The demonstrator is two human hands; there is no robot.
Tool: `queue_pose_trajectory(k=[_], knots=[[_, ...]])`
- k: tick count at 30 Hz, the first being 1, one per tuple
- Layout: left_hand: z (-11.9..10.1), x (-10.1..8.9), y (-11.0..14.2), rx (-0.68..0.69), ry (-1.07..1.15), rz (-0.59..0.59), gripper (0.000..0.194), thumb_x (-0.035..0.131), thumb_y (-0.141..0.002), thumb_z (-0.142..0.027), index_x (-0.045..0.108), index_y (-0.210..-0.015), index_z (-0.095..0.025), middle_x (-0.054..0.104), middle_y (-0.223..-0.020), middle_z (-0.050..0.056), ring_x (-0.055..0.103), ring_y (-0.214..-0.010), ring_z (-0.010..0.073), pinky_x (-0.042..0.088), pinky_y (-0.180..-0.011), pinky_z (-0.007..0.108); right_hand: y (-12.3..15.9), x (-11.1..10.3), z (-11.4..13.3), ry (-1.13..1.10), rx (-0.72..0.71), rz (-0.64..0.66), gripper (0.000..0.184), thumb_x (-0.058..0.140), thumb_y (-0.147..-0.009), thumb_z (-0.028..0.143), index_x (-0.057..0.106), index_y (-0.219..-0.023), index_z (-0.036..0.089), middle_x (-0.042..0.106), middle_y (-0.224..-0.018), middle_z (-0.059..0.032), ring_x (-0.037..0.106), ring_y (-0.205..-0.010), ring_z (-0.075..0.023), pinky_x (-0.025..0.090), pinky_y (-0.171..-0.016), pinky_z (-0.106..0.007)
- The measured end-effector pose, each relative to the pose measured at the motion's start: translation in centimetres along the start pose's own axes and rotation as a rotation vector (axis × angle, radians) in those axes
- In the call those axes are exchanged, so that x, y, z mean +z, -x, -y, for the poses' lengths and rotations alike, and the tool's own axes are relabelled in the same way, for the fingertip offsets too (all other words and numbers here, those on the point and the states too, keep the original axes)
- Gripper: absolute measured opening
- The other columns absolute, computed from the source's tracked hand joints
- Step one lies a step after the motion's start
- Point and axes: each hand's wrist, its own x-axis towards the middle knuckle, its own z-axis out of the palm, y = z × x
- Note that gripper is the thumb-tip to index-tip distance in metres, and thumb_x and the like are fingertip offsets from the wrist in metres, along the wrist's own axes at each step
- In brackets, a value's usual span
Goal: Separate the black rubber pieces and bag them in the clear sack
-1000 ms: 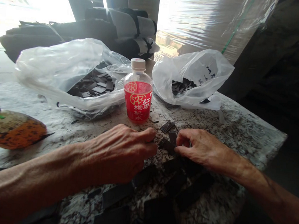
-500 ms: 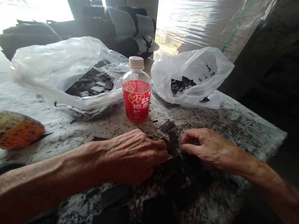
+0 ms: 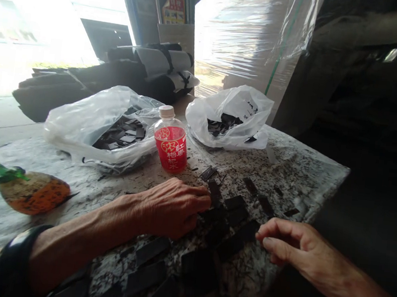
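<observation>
That right hand [image 3: 297, 248] is so near the edge of the surface [image 3: 318, 176], one careless sweep could knock the loose black pieces [image 3: 235, 202] strewn between the hands over the side. Its fingers are half-curled, the left hand's [image 3: 173, 207] curled with tips hidden; can't tell if either grips anything, and the closest pieces melt into shadow.

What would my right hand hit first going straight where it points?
Your right hand would probably meet the nearest dark piece just ahead, though it might pass above; height is unclear.
</observation>
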Motion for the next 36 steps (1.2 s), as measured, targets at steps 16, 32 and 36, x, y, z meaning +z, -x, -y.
queue_pose_trajectory(k=[16, 32, 36], knots=[[1.6, 1.4, 0.5, -0.028, 0.079, 0.012, 0.017, 0.042, -0.069, -0.009, 0.047, -0.081, -0.021, 0.057, -0.089, -0.001, 0.053, -0.070, 0.0136, 0.034, -0.054, 0.026, -7.6, 1.4, 4.5, 0.717, -0.291, -0.354, 0.010, 0.051, -0.080, 0.022, 0.061, -0.078, 0.022, 0.063, -0.083, 0.0006, 0.057, -0.082, -0.0158, 0.038, -0.073, -0.026], [2.2, 1.7, 1.2, -0.009, 0.043, -0.041, 0.014, 0.045, -0.066, -0.012, 0.045, -0.076, -0.022, 0.057, -0.081, -0.003, 0.052, -0.063, 0.0131, 0.030, -0.050, 0.029, -10.2, 2.5, 4.8, 0.767, -0.161, -0.273, 0.015, 0.051, -0.077, 0.027, 0.064, -0.073, 0.021, 0.064, -0.074, -0.0017, 0.056, -0.067, -0.0148, 0.033, -0.059, -0.024], [2.0, 1.2, 1.5, -0.030, 0.053, -0.026, 0.016, 0.043, -0.069, -0.008, 0.046, -0.078, -0.021, 0.057, -0.082, -0.002, 0.053, -0.065, 0.0133, 0.030, -0.052, 0.028, -10.1, 2.4, 4.9, 0.716, -0.163, -0.252, 0.019, 0.049, -0.078, 0.027, 0.065, -0.070, 0.020, 0.065, -0.069, -0.0010, 0.055, -0.062, -0.0138, 0.033, -0.054, -0.023]])
